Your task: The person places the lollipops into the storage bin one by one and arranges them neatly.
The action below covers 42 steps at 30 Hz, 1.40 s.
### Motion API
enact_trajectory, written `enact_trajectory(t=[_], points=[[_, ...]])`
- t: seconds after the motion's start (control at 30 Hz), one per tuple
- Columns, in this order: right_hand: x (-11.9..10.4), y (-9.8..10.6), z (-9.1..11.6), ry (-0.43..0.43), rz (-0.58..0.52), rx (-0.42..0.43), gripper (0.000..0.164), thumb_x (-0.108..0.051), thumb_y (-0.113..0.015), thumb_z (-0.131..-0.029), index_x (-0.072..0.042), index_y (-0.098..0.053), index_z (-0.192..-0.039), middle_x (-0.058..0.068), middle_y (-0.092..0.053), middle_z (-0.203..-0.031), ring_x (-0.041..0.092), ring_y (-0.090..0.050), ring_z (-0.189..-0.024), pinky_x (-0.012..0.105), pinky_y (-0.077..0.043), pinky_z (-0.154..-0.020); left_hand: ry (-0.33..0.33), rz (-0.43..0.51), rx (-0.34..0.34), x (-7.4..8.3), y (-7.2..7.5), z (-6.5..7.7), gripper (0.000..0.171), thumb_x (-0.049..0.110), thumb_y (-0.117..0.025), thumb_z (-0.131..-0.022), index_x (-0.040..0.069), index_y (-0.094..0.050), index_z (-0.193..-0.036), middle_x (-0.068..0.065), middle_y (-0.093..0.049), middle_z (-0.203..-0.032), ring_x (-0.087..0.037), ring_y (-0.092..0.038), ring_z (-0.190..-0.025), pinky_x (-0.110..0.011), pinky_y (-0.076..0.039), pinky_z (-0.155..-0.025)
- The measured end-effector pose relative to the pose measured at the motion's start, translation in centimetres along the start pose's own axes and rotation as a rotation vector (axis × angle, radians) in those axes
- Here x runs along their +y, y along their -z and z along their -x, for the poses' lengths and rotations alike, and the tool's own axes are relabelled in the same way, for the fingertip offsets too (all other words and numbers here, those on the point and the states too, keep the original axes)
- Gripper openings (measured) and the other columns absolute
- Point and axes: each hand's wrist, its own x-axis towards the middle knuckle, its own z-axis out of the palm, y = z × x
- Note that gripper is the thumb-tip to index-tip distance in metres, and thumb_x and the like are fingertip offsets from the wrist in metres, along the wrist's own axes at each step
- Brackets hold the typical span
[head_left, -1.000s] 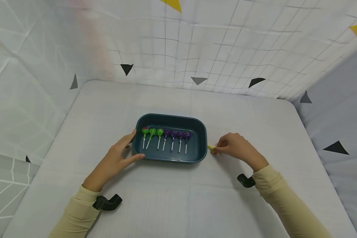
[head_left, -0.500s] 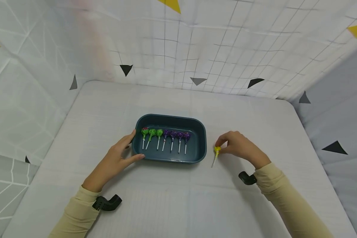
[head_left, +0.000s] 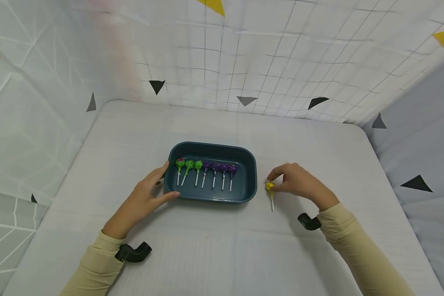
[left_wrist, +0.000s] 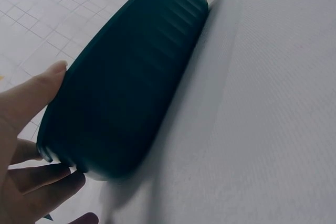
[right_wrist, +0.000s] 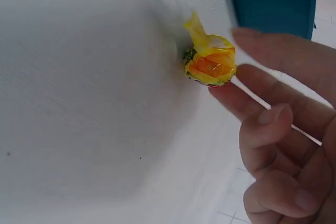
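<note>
A dark teal rectangular tray (head_left: pixel 211 196) sits on the white-covered table. Inside it lies a row of wrapped lollipops: green ones (head_left: pixel 189 164) at the left, then purple ones (head_left: pixel 216 167), sticks toward the near side. My left hand (head_left: pixel 142 201) holds the tray's left end, thumb on the near rim and fingers around the far left corner. To the right of the tray, my right hand (head_left: pixel 294 181) pinches a yellow lollipop (head_left: pixel 269 187) by its wrapped head. In the right wrist view the yellow lollipop (right_wrist: pixel 212 64) is at the fingertips, its stick blurred.
White cloth (head_left: pixel 222 255) covers the table on all sides of the tray. Behind stands a white curtain with grid lines (head_left: pixel 222 61) and dark triangles. A black wrist mount (head_left: pixel 133 251) is on the left sleeve, another black mount (head_left: pixel 308 222) on the right.
The yellow lollipop has come away from the tray's right side and turned, its stick now pointing toward the near side. My right hand shifted slightly right. The left hand and tray stay put.
</note>
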Motion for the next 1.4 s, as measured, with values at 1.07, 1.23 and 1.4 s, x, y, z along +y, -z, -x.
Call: enact_trajectory(t=[1.07,1.23,1.4], points=[[0.6,-0.6,0.0,-0.018,0.001,0.020,0.020,-0.017,-0.087,-0.086,-0.010,-0.082,-0.104,-0.005,-0.076,-0.097,0.021,-0.061,-0.084,0.036,-0.053,-0.069,-0.006,0.000,0.005,-0.1,0.0,0.0,0.098,0.028,-0.084,-0.092,0.006,-0.024,-0.166,-0.023,-0.043,-0.156,-0.043,-0.056,-0.126,-0.061,-0.046,-0.104],[0.4,-0.2,0.1,0.001,0.002,0.030,0.022,-0.017,-0.087,-0.086,-0.008,-0.082,-0.105,-0.002,-0.077,-0.099,0.022,-0.062,-0.084,0.036,-0.054,-0.069,-0.006,0.001,0.005,-0.1,0.0,0.0,0.098,0.028,-0.084,-0.092,0.006,-0.024,-0.165,-0.023,-0.042,-0.157,-0.043,-0.056,-0.126,-0.061,-0.046,-0.104],[0.3,0.2,0.1,-0.006,0.003,0.041,0.022,-0.018,-0.087,-0.087,-0.009,-0.082,-0.106,-0.003,-0.076,-0.099,0.021,-0.062,-0.081,0.036,-0.054,-0.068,-0.011,-0.001,0.007,-0.1,-0.1,0.0,0.097,0.027,-0.084,-0.092,0.005,-0.025,-0.165,-0.023,-0.043,-0.157,-0.043,-0.056,-0.126,-0.061,-0.047,-0.104]])
